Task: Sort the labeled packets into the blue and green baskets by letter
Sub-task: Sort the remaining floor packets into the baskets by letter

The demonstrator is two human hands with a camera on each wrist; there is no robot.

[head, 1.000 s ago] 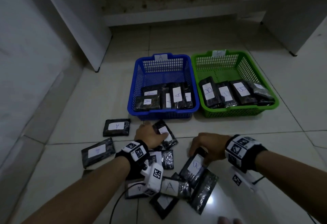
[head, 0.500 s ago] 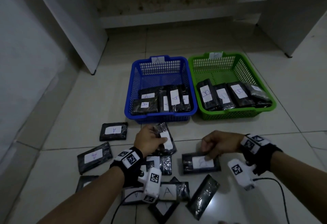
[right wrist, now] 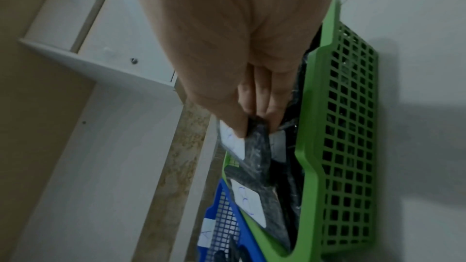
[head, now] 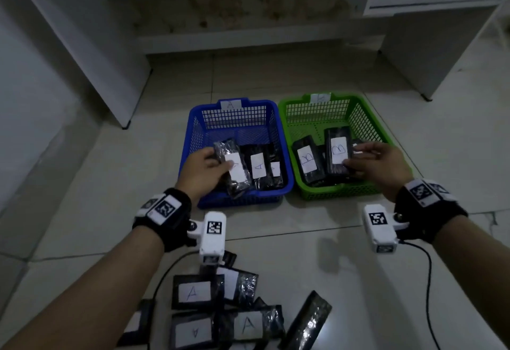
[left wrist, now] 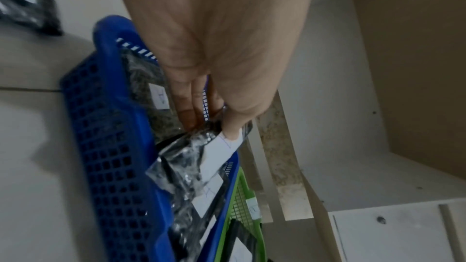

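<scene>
The packet marked B [head: 338,153] sits in my right hand [head: 382,166], pinched near its right edge between thumb and fingers, label up. It hangs over the green basket [head: 369,117], its long axis running front to back, in line with the B packet [head: 307,160] already lying there just to its left. The other packet [head: 234,168] is in my left hand [head: 202,170], held at its left edge with my thumb across the label, so I cannot read the letter. It is over the blue basket [head: 193,139], tagged A, and also lies front to back beside the A packet [head: 258,166] inside. Each hand is directly above its own basket, so I judge the coming move is simply down and let go, no crossing. More packets [head: 193,291] lie on the floor [head: 345,280] near my forearms, closer to my left hand.
</scene>
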